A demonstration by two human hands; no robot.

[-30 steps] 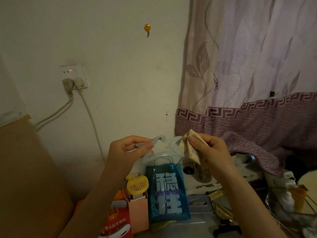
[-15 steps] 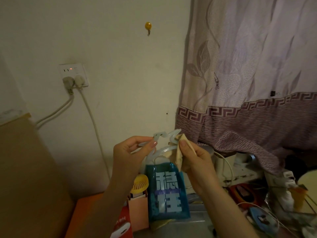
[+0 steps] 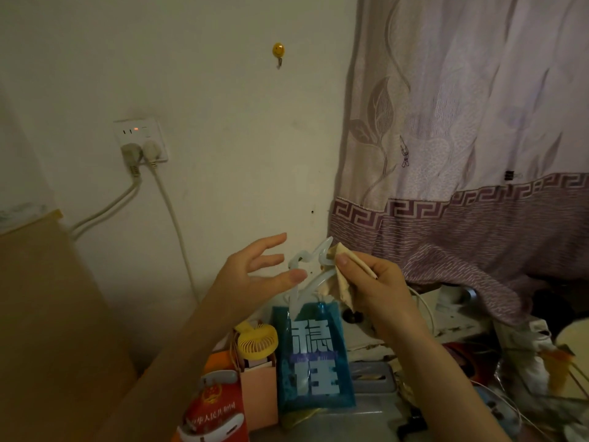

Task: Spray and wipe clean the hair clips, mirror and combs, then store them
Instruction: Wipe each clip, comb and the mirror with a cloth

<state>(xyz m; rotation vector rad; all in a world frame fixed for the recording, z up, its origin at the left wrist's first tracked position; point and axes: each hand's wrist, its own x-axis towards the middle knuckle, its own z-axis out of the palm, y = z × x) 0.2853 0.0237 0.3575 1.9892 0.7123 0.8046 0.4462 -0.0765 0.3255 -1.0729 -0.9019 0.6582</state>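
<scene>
Right now the right hand (image 3: 379, 282) pinches a beige cloth (image 3: 342, 285) between thumb and fingers and, through that cloth, holds one end of a pale translucent hair clip (image 3: 310, 266) up in the air in front of the wall, above the clutter below. Holding it through the cloth looks deliberate: the fabric rubs the plastic while also gripping it, so this reads as the wiping step on a clip. The left hand (image 3: 255, 275) is spread wide with straight fingers, holding nothing; its thumb tip lies just beside the clip's left end, though whether it touches cannot be told. It seems poised to take a fresh hold so another part of the clip can be wiped. The clip is smooth, glossy and curved, with an angular zigzag top and a long arched lower arm. The cloth is soft, matte and creased, hanging in a loose fold under the hand. Below stands a blue transparent plastic bag (image 3: 315, 358) with large pale characters, beside a small yellow ribbed fan (image 3: 257, 341) in a pink paper bag (image 3: 258, 393).
</scene>
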